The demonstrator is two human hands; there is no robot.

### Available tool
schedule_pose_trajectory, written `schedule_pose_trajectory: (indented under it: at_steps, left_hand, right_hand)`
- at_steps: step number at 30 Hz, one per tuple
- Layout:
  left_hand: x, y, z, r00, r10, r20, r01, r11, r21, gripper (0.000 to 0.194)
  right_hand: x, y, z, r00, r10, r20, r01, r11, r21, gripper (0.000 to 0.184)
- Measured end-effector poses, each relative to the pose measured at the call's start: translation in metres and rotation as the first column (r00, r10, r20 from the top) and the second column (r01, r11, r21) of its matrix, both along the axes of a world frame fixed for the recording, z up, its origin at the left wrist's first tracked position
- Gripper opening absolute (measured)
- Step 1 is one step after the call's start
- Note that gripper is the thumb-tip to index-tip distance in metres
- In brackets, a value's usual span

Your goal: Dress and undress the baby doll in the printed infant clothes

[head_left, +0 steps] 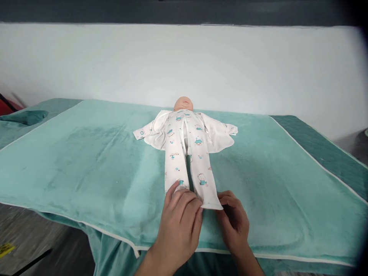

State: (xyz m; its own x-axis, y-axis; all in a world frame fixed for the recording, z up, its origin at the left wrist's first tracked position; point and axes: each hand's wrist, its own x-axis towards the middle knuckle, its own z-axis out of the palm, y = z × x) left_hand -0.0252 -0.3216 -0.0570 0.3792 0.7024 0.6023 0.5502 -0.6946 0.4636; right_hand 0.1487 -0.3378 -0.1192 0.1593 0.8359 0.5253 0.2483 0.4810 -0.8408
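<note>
A baby doll (183, 103) lies on its back on a teal blanket (86, 161), head toward the wall. It wears a white romper (186, 153) printed with small teal figures, its top flaps spread open at both sides. My left hand (179, 226) rests with fingers together on the near end of the romper's legs, covering the left cuff. My right hand (234, 222) is curled at the cuff of the right leg (211, 201), fingertips pinching the cuff's edge.
The blanket has a white piped edge (287, 257) and hangs over the near side of the table. A darker green cover (322, 145) shows at the right and far left. A white wall (184, 65) stands close behind. Dark floor (34, 241) shows at lower left.
</note>
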Motion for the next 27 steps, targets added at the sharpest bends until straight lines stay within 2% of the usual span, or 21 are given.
schedule_pose_trajectory:
  at_steps: [3, 6, 9, 11, 12, 14, 16, 19, 22, 27]
  left_hand:
    - [-0.004, 0.000, 0.002, 1.000, -0.028, -0.007, 0.028, 0.999, -0.023, 0.026]
    - [-0.018, 0.001, 0.007, 0.998, -0.041, 0.050, 0.043, 0.999, -0.026, 0.020]
    - [-0.043, 0.017, 0.009, 0.991, 0.088, 0.101, -0.091, 0.996, 0.025, 0.019]
    - [-0.059, 0.043, 0.003, 0.977, 0.203, 0.067, -0.207, 0.976, 0.062, 0.020]
    - [-0.065, 0.060, -0.001, 0.971, 0.239, 0.023, -0.240, 0.967, 0.081, 0.021]
    - [-0.072, 0.097, -0.012, 0.946, 0.312, -0.084, -0.305, 0.948, 0.093, 0.027]
    - [-0.073, 0.133, -0.022, 0.924, 0.324, -0.204, -0.311, 0.946, 0.092, 0.031]
    - [-0.067, 0.172, -0.027, 0.908, 0.244, -0.340, -0.227, 0.970, 0.090, 0.031]
    - [-0.062, 0.187, -0.026, 0.907, 0.166, -0.388, -0.139, 0.986, 0.098, 0.031]
    - [-0.061, 0.195, -0.023, 0.924, 0.134, -0.357, -0.114, 0.990, 0.078, 0.035]
  right_hand:
    - [0.002, -0.004, 0.003, 0.978, -0.018, 0.208, 0.021, 1.000, -0.008, 0.013]
    - [0.012, -0.011, 0.011, 0.898, 0.051, 0.437, -0.033, 0.998, -0.048, 0.017]
    - [0.030, -0.005, 0.021, 0.887, 0.096, 0.451, -0.067, 0.995, -0.080, 0.014]
    - [0.042, 0.014, 0.028, 0.884, 0.020, 0.466, 0.016, 0.997, -0.073, 0.012]
    - [0.047, 0.029, 0.031, 0.859, -0.041, 0.511, 0.084, 0.995, -0.062, 0.012]
    - [0.052, 0.067, 0.036, 0.754, -0.124, 0.645, 0.144, 0.989, 0.021, 0.021]
    - [0.051, 0.108, 0.039, 0.628, -0.098, 0.772, 0.086, 0.995, 0.056, 0.032]
    - [0.040, 0.159, 0.043, 0.485, 0.024, 0.874, -0.021, 1.000, -0.015, 0.023]
    - [0.032, 0.185, 0.042, 0.421, 0.094, 0.902, -0.062, 0.995, -0.074, 0.015]
    - [0.033, 0.187, 0.036, 0.435, 0.100, 0.895, -0.078, 0.994, -0.073, 0.014]
